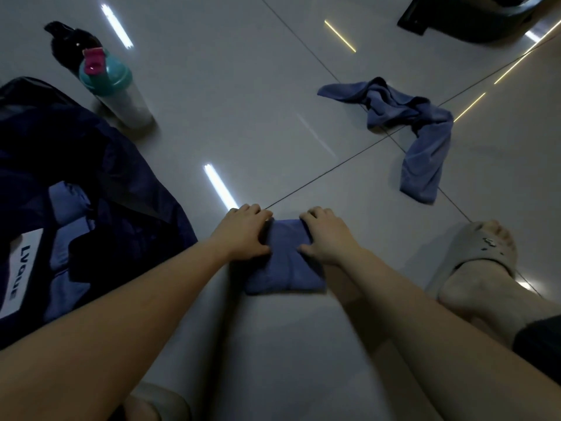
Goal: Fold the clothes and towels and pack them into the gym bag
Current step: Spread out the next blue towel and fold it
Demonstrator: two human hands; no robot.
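— How far along is the packing? Start with the biggest thing.

— That is the gym bag (pixel 100 165), dark navy, lying open along the left edge of the frame. Pale blue folded pieces (pixel 68 205) already sit inside its mouth, so part of the job looks done. I cannot count them; the bag's flaps hide their edges.

— And what is left outside?

— A blue towel (pixel 425 132) lies crumpled on the tiled floor (pixel 243 101) in the upper right of the frame, well apart from the bag and not yet folded. In the upper left, a bottle (pixel 121 92) with a teal lid stands just beyond the bag. Whether it goes in too, the task does not say.

— What is in hand right now?

— A folded blue cloth (pixel 285 268) at lower centre, on the floor, already down to a small thick rectangle. I would judge its folding finished or nearly so.

— The hands?

— Apart, one at each far corner of that cloth. The left hand (pixel 246 235) has its fingers curled over the left edge with its thumb on top. The right hand (pixel 326 238) mirrors it on the right edge. Both hold the cloth; neither has raised it.

— So what remains?

— Probably this piece goes into the bag, then the towel needs folding and packing.
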